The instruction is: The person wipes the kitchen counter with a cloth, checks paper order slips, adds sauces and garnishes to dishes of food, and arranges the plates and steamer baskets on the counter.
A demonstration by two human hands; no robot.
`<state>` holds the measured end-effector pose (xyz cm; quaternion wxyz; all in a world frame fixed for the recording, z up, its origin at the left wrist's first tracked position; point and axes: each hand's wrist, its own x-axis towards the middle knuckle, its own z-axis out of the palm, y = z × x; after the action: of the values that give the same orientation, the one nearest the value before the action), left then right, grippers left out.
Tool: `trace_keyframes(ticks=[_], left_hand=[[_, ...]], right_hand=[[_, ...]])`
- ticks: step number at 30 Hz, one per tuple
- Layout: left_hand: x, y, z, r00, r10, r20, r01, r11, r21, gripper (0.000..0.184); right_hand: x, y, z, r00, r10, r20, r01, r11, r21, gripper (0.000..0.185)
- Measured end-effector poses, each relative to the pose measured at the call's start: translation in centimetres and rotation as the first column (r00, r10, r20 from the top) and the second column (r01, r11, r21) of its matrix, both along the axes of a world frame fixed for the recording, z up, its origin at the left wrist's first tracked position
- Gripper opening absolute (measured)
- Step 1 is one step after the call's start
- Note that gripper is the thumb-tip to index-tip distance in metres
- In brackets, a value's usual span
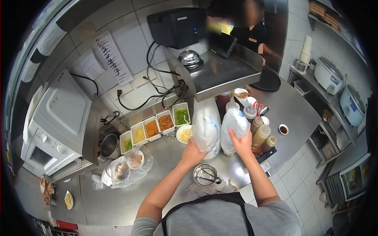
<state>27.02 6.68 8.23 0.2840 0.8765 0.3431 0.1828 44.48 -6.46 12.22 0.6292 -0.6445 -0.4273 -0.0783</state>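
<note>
Two tall, white bundles in clear plastic wrap stand side by side on the steel counter; what is inside cannot be made out. My left hand [193,152] holds the lower left side of the left bundle [206,126], its fingers partly hidden. Around the lower right of the smaller right bundle [234,126], my right hand [241,143] is closed, thumb up. Just below them sits a metal pot [204,174] with dark-handled utensils in it. A bowl of pale chopped food [184,134] is close to my left hand, and sauce bottles [261,134] stand to the right of my right hand.
White tubs of chopped toppings [151,128] line the wall. A knotted plastic bag with food containers [126,168] lies at left. Overhead juts a steel shelf [220,74] with a printer [177,28] and call bell [189,59]. A person [254,37] stands behind. A sauce dish [283,129] is at right.
</note>
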Motion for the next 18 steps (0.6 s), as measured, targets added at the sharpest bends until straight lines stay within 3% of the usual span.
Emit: trace_keyframes(ticks=[4, 9, 14, 18], left_hand=[[2.0, 0.0, 0.3, 0.998, 0.055, -0.003, -0.055, 0.998, -0.016, 0.083], [5.1, 1.5, -0.1, 0.995, 0.104, -0.015, -0.103, 0.994, 0.029, 0.079], [8.0, 3.5, 0.2, 0.983, 0.183, -0.027, -0.183, 0.983, 0.007, 0.077], [10.1, 5.7, -0.4, 0.966, 0.258, -0.009, -0.257, 0.964, 0.062, 0.074]], right_hand=[[-0.5, -0.5, 0.5, 1.0, 0.015, -0.011, -0.015, 1.0, -0.005, 0.05], [0.2, -0.1, -1.3, 0.999, -0.045, 0.01, 0.045, 0.998, -0.04, 0.053], [0.0, 0.4, -3.2, 0.99, 0.002, -0.143, 0.003, 0.999, 0.037, 0.062], [-0.4, 0.3, -3.5, 0.998, -0.042, -0.05, 0.044, 0.999, 0.029, 0.067]])
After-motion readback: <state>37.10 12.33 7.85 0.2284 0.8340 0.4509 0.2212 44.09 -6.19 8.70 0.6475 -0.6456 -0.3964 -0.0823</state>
